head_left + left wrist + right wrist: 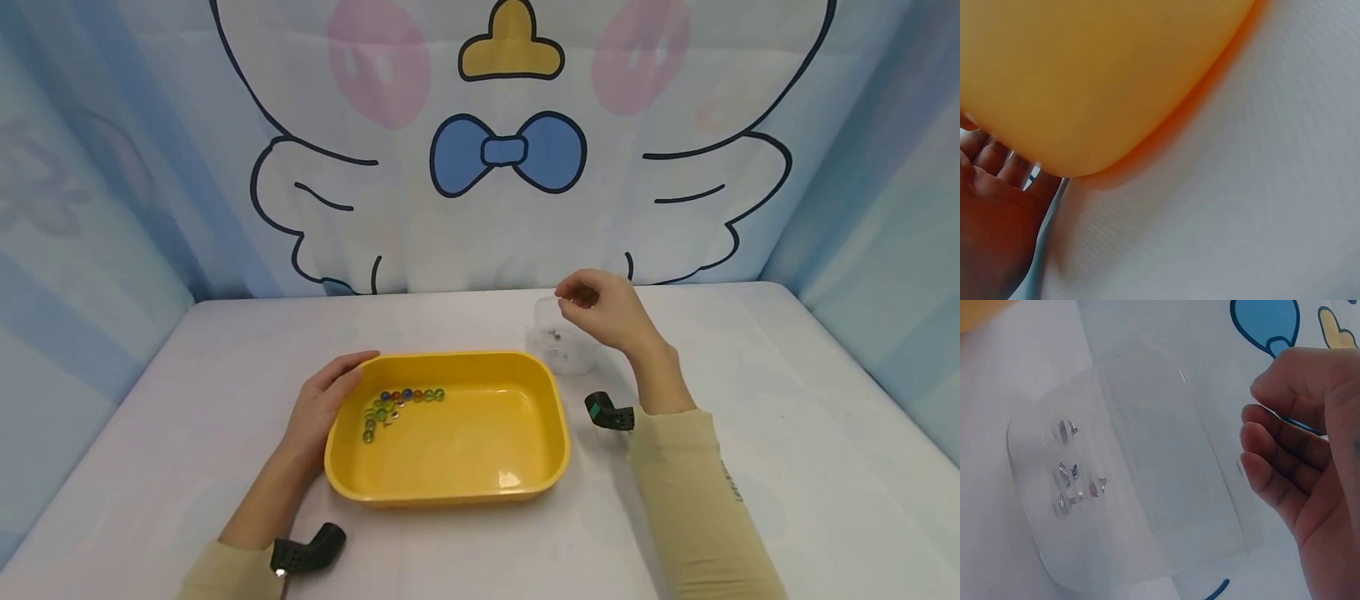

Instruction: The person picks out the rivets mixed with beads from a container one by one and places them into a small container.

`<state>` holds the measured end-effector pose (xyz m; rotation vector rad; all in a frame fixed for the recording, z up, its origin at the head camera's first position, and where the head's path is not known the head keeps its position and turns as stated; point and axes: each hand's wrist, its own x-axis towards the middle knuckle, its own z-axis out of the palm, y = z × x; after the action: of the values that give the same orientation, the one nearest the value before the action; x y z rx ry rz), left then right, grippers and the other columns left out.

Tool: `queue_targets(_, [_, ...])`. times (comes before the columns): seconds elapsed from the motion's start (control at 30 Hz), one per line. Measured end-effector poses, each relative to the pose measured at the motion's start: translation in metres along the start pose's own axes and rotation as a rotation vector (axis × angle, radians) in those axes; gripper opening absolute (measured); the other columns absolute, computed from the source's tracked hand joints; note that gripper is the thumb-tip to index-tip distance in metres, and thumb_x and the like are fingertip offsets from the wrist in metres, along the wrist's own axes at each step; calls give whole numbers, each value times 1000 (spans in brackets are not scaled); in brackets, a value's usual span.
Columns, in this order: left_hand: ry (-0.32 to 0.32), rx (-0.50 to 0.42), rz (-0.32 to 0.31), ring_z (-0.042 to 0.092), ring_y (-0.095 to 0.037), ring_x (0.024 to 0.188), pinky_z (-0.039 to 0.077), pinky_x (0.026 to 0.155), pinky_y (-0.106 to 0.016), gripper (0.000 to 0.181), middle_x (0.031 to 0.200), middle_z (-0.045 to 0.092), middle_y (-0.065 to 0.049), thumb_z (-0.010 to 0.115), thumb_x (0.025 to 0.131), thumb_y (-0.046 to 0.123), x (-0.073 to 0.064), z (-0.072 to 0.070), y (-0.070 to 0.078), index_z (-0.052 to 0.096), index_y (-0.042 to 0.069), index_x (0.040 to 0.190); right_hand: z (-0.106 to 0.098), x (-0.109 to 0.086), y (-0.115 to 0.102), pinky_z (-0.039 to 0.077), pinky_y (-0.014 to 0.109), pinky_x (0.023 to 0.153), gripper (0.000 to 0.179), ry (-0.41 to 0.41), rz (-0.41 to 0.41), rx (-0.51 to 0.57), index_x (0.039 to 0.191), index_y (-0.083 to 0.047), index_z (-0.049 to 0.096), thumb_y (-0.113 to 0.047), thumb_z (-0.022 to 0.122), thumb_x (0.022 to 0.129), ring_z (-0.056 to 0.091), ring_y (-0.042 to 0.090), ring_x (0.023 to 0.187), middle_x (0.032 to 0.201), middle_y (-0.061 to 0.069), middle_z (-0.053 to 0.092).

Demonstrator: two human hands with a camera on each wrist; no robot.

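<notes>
Head view facing forward and down across the table (825,467), left-wrist view close against the tray (1091,81), right-wrist view close over the box (1166,481), head view sharing both.

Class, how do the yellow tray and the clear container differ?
Size: the yellow tray is larger than the clear container.
Look: the tray is opaque, the container see-through.
Contents: the tray holds colourful marbles; the container shows small shiny pieces, no marbles.
Shared: both rest on the table.
</notes>
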<state>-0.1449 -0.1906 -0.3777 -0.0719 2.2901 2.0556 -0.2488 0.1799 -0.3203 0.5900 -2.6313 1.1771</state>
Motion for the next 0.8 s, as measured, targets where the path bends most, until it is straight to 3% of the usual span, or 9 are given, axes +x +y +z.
queue_targets(0.37, [3,10,0,46,-19,132,40,105,-20,41,147,49,-6,42,109,26,0,0,0,50,9,145,1,1,-13,49,28,75,10,66,-76,83,102,-1,70,-5,66,94,56,22,82,95,9,67])
queue_targets(0.8, [9,9,3,46,-19,132,38,107,-21,41,147,50,-6,42,109,26,-1,0,0,51,8,145,11,6,-42,51,21,74,8,78,-239,230,99,1,71,2,68,92,58,21,80,94,10,68])
